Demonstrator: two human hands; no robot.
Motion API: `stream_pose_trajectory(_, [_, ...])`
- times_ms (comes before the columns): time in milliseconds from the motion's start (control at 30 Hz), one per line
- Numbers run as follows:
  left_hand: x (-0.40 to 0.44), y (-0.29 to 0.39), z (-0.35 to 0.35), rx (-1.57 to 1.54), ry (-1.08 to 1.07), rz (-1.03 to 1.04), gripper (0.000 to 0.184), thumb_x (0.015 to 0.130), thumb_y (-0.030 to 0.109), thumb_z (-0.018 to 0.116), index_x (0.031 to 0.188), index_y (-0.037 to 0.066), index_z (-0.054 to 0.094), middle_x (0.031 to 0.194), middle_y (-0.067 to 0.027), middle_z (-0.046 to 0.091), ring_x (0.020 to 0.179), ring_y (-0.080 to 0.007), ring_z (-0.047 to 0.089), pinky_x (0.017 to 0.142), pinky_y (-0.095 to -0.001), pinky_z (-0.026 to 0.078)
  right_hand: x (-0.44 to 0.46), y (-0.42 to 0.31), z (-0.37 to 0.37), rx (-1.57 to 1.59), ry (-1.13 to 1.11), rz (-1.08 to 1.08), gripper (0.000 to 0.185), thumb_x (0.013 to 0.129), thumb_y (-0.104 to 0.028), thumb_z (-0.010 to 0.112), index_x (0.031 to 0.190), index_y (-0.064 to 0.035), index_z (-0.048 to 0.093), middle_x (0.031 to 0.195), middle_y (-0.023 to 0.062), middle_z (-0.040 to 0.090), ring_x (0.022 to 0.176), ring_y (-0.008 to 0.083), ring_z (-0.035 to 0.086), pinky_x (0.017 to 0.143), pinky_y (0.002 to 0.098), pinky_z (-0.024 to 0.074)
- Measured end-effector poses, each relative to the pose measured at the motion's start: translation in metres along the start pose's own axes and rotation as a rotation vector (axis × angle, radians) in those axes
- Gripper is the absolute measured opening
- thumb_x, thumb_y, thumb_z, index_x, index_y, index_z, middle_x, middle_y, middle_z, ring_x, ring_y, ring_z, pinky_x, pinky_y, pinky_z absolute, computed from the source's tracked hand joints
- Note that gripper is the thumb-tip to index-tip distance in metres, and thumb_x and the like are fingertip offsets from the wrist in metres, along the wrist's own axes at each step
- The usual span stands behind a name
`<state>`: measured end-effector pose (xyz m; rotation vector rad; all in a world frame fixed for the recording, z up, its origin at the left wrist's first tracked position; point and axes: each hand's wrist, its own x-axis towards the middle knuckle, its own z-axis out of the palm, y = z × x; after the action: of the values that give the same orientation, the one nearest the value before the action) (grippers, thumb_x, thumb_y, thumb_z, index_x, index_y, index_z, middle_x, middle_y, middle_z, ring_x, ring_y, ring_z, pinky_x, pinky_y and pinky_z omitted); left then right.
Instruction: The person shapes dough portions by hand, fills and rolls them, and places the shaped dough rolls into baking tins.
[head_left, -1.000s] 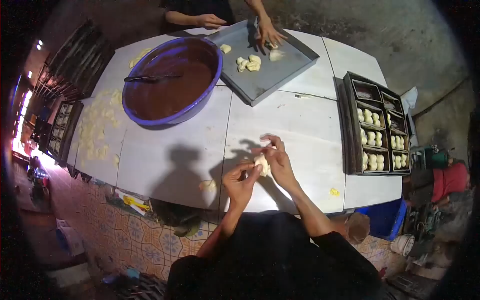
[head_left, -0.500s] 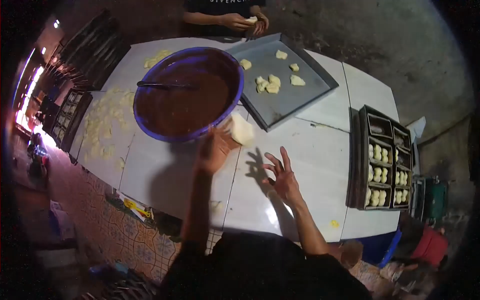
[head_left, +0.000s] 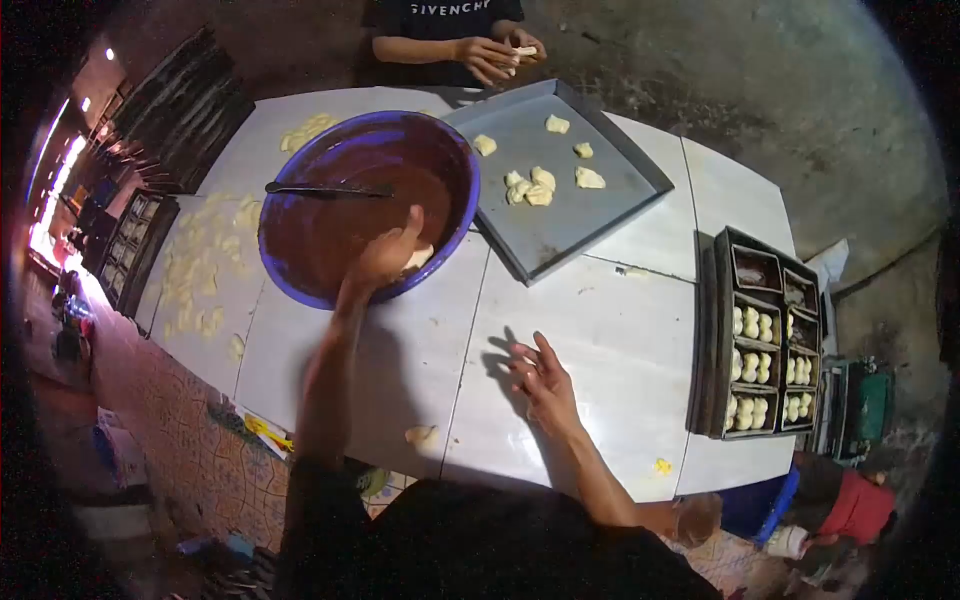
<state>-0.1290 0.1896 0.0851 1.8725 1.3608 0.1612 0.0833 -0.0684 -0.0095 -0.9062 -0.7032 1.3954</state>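
Observation:
My left hand (head_left: 388,255) is inside the near right rim of a large purple basin (head_left: 466,215), over a brown paste (head_left: 345,232) that looks like chocolate. It holds a pale piece of dough (head_left: 418,258), partly hidden by the hand, with one digit pointing up. I cannot tell whether the fingers touch the paste. A dark flat-handled tool (head_left: 325,190) lies across the basin, its far end in the paste. Over the white tabletop, my right hand (head_left: 546,388) is open and holds nothing, its fingers loosely spread.
A grey metal tray (head_left: 560,235) carries several dough pieces. Loaf tins (head_left: 755,335) at right hold dough balls in some compartments. Cut dough (head_left: 205,260) is scattered at left; a small lump (head_left: 422,436) lies near the front edge. Across the table, a person's hands (head_left: 497,58) hold dough.
My left hand has moved left from beside the basin to inside its rim, carrying the dough. My right hand has drawn slightly closer to me, still open.

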Motion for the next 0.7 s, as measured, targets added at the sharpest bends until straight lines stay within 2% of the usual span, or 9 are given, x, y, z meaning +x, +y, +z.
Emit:
stream_pose_trajectory(67, [-0.038,0.009,0.020,-0.571,-0.131,0.044,0.116,0.077,0.085,0.003,0.122,-0.006,0.058,0.108,-0.0259,0.063,0.091,-0.0290,0.063,0.086,-0.0369,0.047,0.004,-0.002,0.009,0.183,0.029,0.110,0.062,0.099,-0.023,0.048,0.150,-0.0087,0.016,0.132,0.0148,0.051,0.107,0.0205,0.057,0.079,0.0271,0.0514])
stream_pose_trajectory(167, [-0.106,0.040,0.098,-1.233,-0.453,0.040,0.114,0.079,0.083,0.007,0.138,-0.010,0.034,0.125,-0.0289,0.054,0.105,-0.0344,0.060,0.098,-0.0413,0.041,0.003,-0.014,0.028,0.627,0.030,0.324,0.044,0.097,-0.019,0.053,0.133,0.0050,0.042,0.119,0.0174,0.056,0.094,0.0183,0.060,0.076,0.0262,0.0520])
stream_pose_trajectory(233, [-0.141,0.055,0.137,-1.354,-0.130,-0.015,0.099,0.090,0.073,0.024,0.138,-0.013,0.031,0.134,-0.0264,0.046,0.120,-0.0318,0.050,0.103,-0.0431,0.036,-0.005,-0.019,0.029,0.417,0.163,0.322,0.035,0.097,-0.019,0.053,0.122,0.0059,0.051,0.116,0.0171,0.057,0.091,0.0166,0.059,0.076,0.0259,0.0516])
stream_pose_trajectory(300, [-0.158,0.055,0.154,-1.339,0.098,-0.034,0.084,0.094,0.061,0.036,0.137,-0.011,0.035,0.141,-0.0225,0.040,0.125,-0.0319,0.045,0.106,-0.0472,0.033,-0.018,-0.024,0.038,0.199,0.331,0.219,0.026,0.097,-0.016,0.054,0.104,0.0075,0.064,0.111,0.0132,0.058,0.088,0.0124,0.058,0.076,0.0256,0.0496])
stream_pose_trajectory(400, [-0.172,0.041,0.168,-1.432,-0.075,-0.094,0.055,0.096,0.029,0.052,0.139,-0.002,0.038,0.130,-0.0130,0.043,0.123,-0.0305,0.046,0.101,-0.0454,0.038,-0.040,-0.014,0.040,-0.899,0.212,-0.389,0.032,0.084,0.001,0.058,0.115,-0.0019,0.064,0.114,0.0086,0.057,0.096,0.0185,0.052,0.081,0.0312,0.0460])
stream_pose_trajectory(467, [-0.182,0.039,0.176,-1.331,-0.063,-0.101,0.051,0.095,0.021,0.056,0.137,-0.002,0.041,0.124,-0.0125,0.048,0.120,-0.0290,0.049,0.098,-0.0419,0.042,-0.048,-0.016,0.028,-0.990,0.074,-0.464,0.032,0.082,0.000,0.061,0.114,-0.0020,0.064,0.116,0.0091,0.055,0.103,0.0227,0.051,0.083,0.0331,0.0470])
stream_pose_trajectory(533, [-0.188,0.034,0.181,-0.666,0.071,0.253,0.042,0.092,0.009,0.059,0.130,-0.005,0.048,0.111,-0.0116,0.056,0.105,-0.0231,0.059,0.089,-0.0355,0.050,-0.052,-0.023,0.015,-0.957,-0.113,-0.537,0.032,0.080,0.001,0.061,0.111,-0.0013,0.065,0.116,0.0114,0.053,0.103,0.0255,0.054,0.085,0.0341,0.0484])
stream_pose_trajectory(633, [-0.198,0.041,0.199,-0.811,0.067,0.233,0.028,0.092,0.005,0.059,0.117,-0.007,0.058,0.099,-0.0090,0.061,0.089,-0.0176,0.063,0.081,-0.0298,0.054,-0.056,-0.033,0.014,-0.413,0.125,-0.408,0.013,0.085,-0.003,0.062,0.097,0.0010,0.066,0.116,0.0113,0.054,0.100,0.0190,0.058,0.087,0.0301,0.0485])
stream_pose_trajectory(700, [-0.209,0.057,0.203,-1.034,0.041,0.182,0.021,0.093,0.008,0.059,0.107,-0.007,0.063,0.099,-0.0085,0.061,0.087,-0.0132,0.062,0.076,-0.0278,0.055,-0.062,-0.049,0.016,-0.487,0.024,-0.369,0.015,0.091,-0.009,0.060,0.097,0.0031,0.065,0.113,0.0093,0.056,0.102,0.0179,0.057,0.085,0.0301,0.0484])
